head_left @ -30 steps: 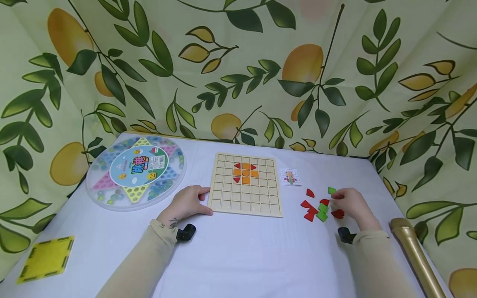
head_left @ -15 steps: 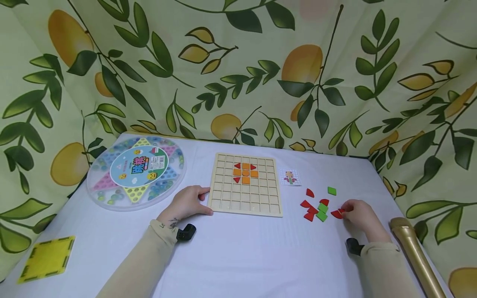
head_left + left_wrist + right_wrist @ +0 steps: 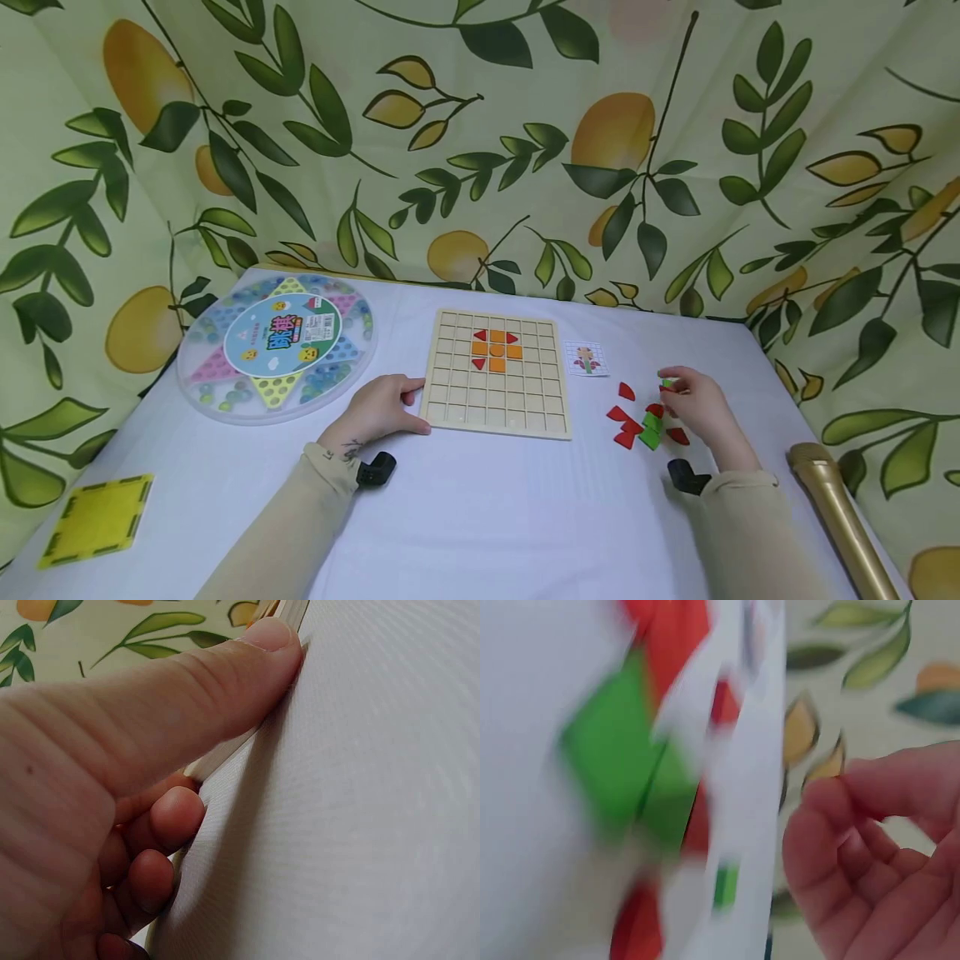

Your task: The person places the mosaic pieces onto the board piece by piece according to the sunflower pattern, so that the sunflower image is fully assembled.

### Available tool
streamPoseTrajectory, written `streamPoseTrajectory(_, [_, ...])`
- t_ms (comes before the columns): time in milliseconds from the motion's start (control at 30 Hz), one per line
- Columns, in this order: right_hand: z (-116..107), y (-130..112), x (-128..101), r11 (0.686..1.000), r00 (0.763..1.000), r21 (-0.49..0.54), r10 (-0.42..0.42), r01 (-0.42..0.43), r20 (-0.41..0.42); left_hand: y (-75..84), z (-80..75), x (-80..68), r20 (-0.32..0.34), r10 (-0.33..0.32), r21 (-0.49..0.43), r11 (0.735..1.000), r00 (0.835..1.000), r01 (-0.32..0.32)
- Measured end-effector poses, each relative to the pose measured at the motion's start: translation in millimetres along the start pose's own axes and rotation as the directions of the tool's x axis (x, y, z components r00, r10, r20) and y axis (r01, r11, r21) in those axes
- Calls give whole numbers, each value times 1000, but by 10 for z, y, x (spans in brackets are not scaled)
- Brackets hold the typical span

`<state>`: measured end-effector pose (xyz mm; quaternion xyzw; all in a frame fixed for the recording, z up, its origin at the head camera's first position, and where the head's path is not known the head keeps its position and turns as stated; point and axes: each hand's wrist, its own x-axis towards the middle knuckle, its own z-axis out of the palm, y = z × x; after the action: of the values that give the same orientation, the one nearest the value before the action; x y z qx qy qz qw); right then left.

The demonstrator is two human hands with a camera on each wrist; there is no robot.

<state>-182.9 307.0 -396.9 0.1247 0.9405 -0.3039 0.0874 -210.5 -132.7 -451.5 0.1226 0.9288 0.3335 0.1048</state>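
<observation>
My left hand (image 3: 378, 407) grips the lower-left corner of a wooden grid board (image 3: 450, 398). In the left wrist view the thumb lies along the board's edge, and the other fingers curl beside it. Orange tiles (image 3: 497, 364) form a cross on the grid, with red triangular tiles (image 3: 479, 335) at its corners. My right hand (image 3: 701, 408) pinches a small red tile (image 3: 665, 388) between thumb and forefinger, mostly hidden by the fingers. Below it lie loose green tiles (image 3: 649, 437) and red quarter-round tiles (image 3: 626, 391). In the right wrist view a green tile (image 3: 615, 750) is blurred.
A small pattern card (image 3: 587, 358) lies right of the board. A round marble game box (image 3: 206, 392) sits at the back left, a yellow square plate (image 3: 96, 521) at the front left. A gold microphone (image 3: 840, 508) lies along the right edge. A printed curtain hangs behind.
My right hand moved from the upper green tile down to a red tile at the pile's right, then back up and left with a red tile pinched. The left hand stayed at the board.
</observation>
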Motion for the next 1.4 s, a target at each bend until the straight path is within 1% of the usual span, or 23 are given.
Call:
streamPoseTrajectory(67, [75, -177, 33, 998, 999, 56, -15, 13, 36, 2, -2, 0, 2, 1, 0, 1000, 1000, -1])
streamPoseTrajectory(133, [171, -348, 58, 994, 998, 105, -36, 31, 50, 7, 0, -2, 3, 5, 0, 1000, 1000, -5])
streamPoseTrajectory(200, [280, -491, 100, 987, 998, 151, -54, 47, 39, 14, -1, -3, 3, 6, -5, 1000, 1000, -6])
streamPoseTrajectory(267, [408, -629, 145, 978, 999, 204, -51, 47, 14, 14, 2, 1, 1, 10, -8, 1000, 1000, -10])
streamPoseTrajectory(367, [600, -812, 225, 959, 999, 282, -38, 36, 4, 13, 3, 5, -2, 14, -6, 1000, 1000, -14])
streamPoseTrajectory(500, [830, -1032, 344, 930, 999, 366, -22, 2, 50, 8, 6, 6, -3, 22, 0, 1000, 1000, -22])
streamPoseTrajectory(567, [919, -1125, 401, 923, 997, 384, -23, -8, 75, 8, 7, 5, -2, 24, 2, 1000, 1000, -24])
streamPoseTrajectory(667, [1016, -1237, 469, 924, 995, 383, -23, -15, 93, 9, 2, -1, 0, 22, -5, 1000, 1000, -22])
streamPoseTrajectory(833, [1115, -1346, 532, 941, 994, 337, -19, -17, 105, 6, -6, -8, 2, 20, -7, 1000, 1000, -20])
streamPoseTrajectory(967, [1162, -1384, 550, 962, 995, 275, -23, -4, 95, 1, -8, -5, 2, 27, 3, 1000, 1000, -27])
streamPoseTrajectory(1067, [1185, -1412, 548, 974, 996, 227, -46, 28, 75, -5, -6, -3, -2, 30, 11, 999, 1000, -30])
streamPoseTrajectory(1400, [1231, -1457, 548, 986, 995, 156, -74, 64, 60, -3, -8, -7, -2, 25, 0, 1000, 1000, -25])
